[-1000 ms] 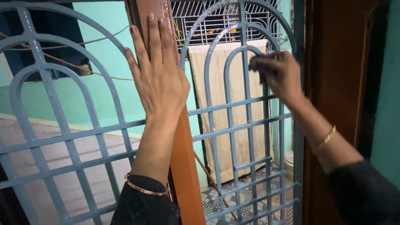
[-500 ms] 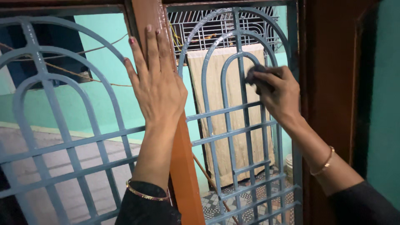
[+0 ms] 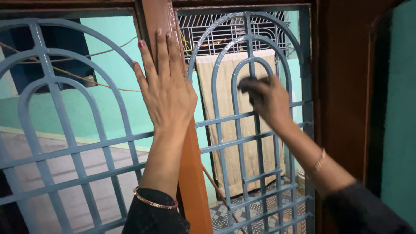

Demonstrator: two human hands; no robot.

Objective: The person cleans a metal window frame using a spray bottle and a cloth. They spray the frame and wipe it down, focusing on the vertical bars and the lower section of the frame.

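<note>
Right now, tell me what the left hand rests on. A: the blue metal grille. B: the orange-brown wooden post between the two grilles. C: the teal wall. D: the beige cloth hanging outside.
B: the left hand lies flat, fingers up, against the wooden post dividing the two grilles.

Both hands are raised: left hand (image 3: 167, 93) flat with fingers extended, right hand (image 3: 268, 102) curled.

My left hand (image 3: 167, 93) lies flat on the post (image 3: 190, 173) between two grilles; my right hand (image 3: 266, 99) presses a cloth (image 3: 247, 82) against the right grille (image 3: 255, 130).
</note>
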